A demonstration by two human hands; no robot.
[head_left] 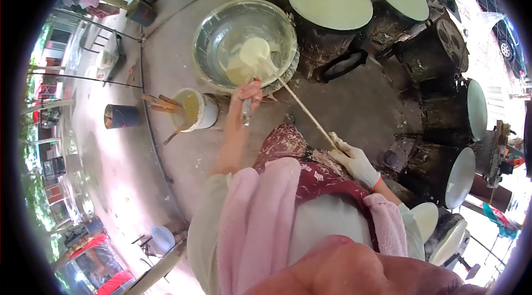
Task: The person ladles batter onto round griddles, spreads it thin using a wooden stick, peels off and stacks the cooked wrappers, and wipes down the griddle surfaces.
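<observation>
In the head view, the right hand [352, 159], gloved, is closed round the rod [302, 108] near its lower end. The pan [255, 51] lies well apart from that grip, at the rod's far end, over the basin [204, 45]. The left hand [249, 94], bare, is curled around a tool [246, 113] by the near rim; the fingers hide part of it. The pan looks round, flat and pale; its underside is hidden.

Hands [250, 95] over wide metal basin [200, 51] of pale batter, gloved one on long stick [303, 108], round pans [330, 1] alongside
</observation>
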